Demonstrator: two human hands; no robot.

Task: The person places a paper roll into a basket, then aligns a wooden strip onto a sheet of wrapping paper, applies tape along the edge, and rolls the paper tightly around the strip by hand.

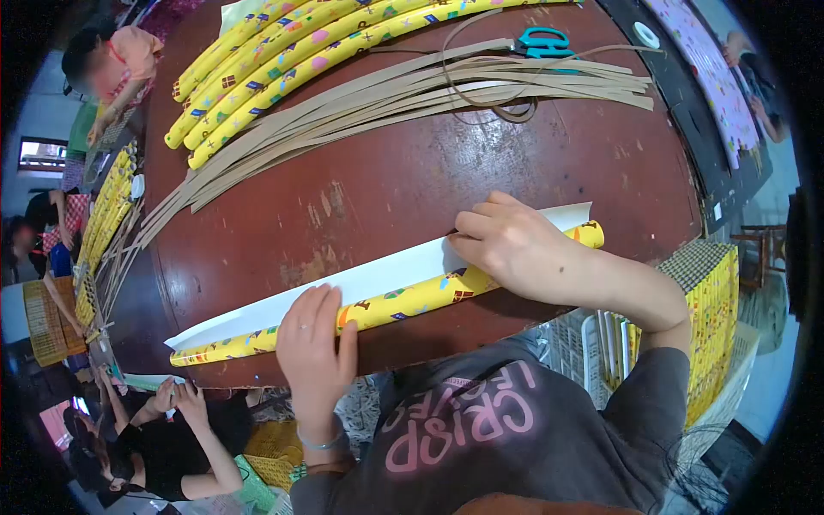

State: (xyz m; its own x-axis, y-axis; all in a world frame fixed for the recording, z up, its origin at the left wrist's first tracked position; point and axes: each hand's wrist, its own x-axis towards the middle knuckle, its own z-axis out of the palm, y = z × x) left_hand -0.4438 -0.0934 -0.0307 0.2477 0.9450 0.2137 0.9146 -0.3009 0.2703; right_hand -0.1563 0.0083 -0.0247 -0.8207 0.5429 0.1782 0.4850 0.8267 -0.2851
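A partly rolled sheet of yellow patterned wrapping paper lies along the front edge of the table, its white underside showing as a strip behind the roll. My left hand rests on the roll left of its middle, fingers stretched over the paper and thumb apart. Toward the right end, my right hand presses down with bent fingers closed on the paper's edge; the fingertips are partly hidden. Finished-looking yellow rolls lie at the back of the table.
Long tan strips stretch across the brown table, with teal-handled scissors and a tape roll beyond. A crate of yellow rolls stands at right. Other people sit at left, one in black close by.
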